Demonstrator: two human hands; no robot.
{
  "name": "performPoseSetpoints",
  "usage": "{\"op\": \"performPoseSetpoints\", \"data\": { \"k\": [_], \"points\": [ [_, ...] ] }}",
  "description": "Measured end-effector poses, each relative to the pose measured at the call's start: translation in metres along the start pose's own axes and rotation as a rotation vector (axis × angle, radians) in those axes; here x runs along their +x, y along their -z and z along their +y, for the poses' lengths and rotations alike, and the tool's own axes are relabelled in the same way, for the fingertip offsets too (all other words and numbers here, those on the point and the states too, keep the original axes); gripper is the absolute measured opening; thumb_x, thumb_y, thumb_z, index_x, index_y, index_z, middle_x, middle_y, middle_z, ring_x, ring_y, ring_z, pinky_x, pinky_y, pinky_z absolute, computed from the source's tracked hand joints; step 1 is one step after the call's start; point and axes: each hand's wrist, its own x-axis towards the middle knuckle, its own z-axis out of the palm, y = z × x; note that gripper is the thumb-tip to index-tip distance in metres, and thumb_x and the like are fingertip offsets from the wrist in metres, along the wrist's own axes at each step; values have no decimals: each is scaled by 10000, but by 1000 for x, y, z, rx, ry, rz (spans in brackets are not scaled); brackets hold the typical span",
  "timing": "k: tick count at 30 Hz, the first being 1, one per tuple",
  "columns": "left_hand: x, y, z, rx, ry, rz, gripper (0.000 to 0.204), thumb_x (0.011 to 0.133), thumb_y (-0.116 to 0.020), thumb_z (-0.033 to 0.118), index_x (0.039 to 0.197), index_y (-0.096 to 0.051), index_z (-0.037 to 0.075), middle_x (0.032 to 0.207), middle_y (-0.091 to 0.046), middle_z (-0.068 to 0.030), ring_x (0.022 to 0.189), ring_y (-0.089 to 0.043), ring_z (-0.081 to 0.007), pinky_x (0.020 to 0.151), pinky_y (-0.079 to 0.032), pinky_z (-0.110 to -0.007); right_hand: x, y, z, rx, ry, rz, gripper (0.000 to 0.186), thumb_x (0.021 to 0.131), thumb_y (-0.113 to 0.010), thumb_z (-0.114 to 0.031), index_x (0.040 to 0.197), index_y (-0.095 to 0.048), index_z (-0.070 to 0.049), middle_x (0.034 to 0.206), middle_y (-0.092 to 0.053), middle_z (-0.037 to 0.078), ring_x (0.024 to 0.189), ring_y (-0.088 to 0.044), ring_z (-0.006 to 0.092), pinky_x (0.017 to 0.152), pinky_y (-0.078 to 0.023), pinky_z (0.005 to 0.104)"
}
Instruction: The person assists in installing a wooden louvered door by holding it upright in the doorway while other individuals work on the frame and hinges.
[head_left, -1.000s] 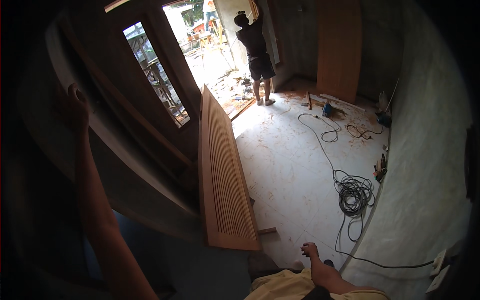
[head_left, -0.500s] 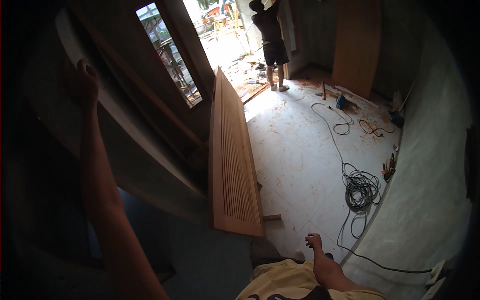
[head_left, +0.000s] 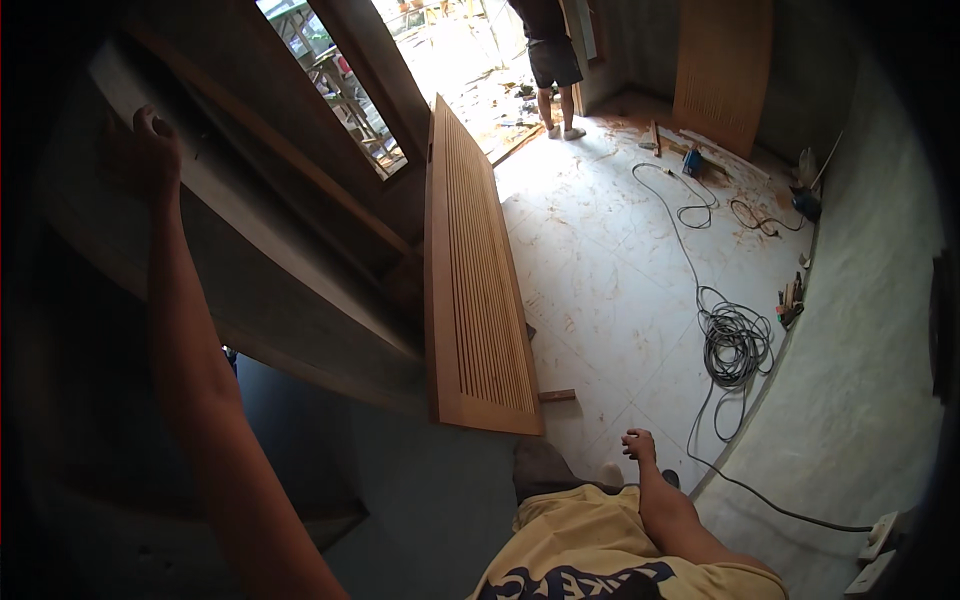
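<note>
My left arm is raised at the left, and my left hand (head_left: 148, 155) is curled against the pale edge of a grey wall (head_left: 240, 235); shadow hides part of its fingers. My right hand (head_left: 638, 445) hangs low in front of my yellow shirt (head_left: 570, 535), fingers loosely bent and apart, with nothing seen in it. Between my hands a wooden louvred door panel (head_left: 480, 290) stands on its long edge, tilted, its slatted face toward the tiled floor. Neither hand touches the panel. A short wood block (head_left: 557, 396) juts out by its near end.
Coiled black cable (head_left: 735, 345) lies on the floor at right, running to a socket box (head_left: 880, 535). A blue power tool (head_left: 692, 162), wood shavings and hand tools (head_left: 790, 300) lie farther off. Another person (head_left: 555, 65) stands at the bright doorway. A wooden panel (head_left: 725, 75) leans at the back.
The view has shifted: the doorway and person sit higher in the picture, and more of my shirt shows. My left hand stays at the wall edge; my right hand still hangs beside me.
</note>
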Motion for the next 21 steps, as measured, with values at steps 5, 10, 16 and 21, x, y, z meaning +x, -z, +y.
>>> {"op": "performPoseSetpoints", "data": {
  "k": [5, 10, 16, 21],
  "points": [
    [-2, 0, 4, -14, 28, -67, 265, 845, -554, 350, 1088, -646, 298, 1348, -464, -121, 1261, -420, -309, 946, -352, -535, -1, 1, -1, 15, -10, 12, 405, 783, -687, -154, 1165, -616, -40, 837, -701, 117, 639, -683, 182, 504, -515, 298],
    [-2, 1, 2, -30, 21, -44, 246, 847, -572, 329, 1081, -637, 288, 1349, -459, -131, 1255, -426, -303, 927, -364, -543, 3, -3, 5, 30, 5, 10, 412, 774, -699, -166, 1160, -620, -46, 829, -701, 118, 626, -680, 180, 495, -516, 299],
    [0, 10, 2, -6, 24, -39, 220, 873, -572, 310, 1083, -623, 270, 1309, -491, -118, 1255, -435, -304, 939, -374, -526, 11, -6, 10, 18, 7, -6, 373, 805, -685, -152, 1158, -606, -60, 847, -702, 97, 606, -676, 193, 493, -523, 316],
    [-2, 7, 6, 15, 56, -58, 248, 883, -550, 314, 1122, -610, 283, 1356, -470, -119, 1288, -422, -276, 932, -411, -516, 8, -1, 6, 26, -14, 26, 390, 783, -697, -174, 1149, -622, -62, 861, -703, 103, 633, -685, 189, 522, -530, 305]
  ]
}}
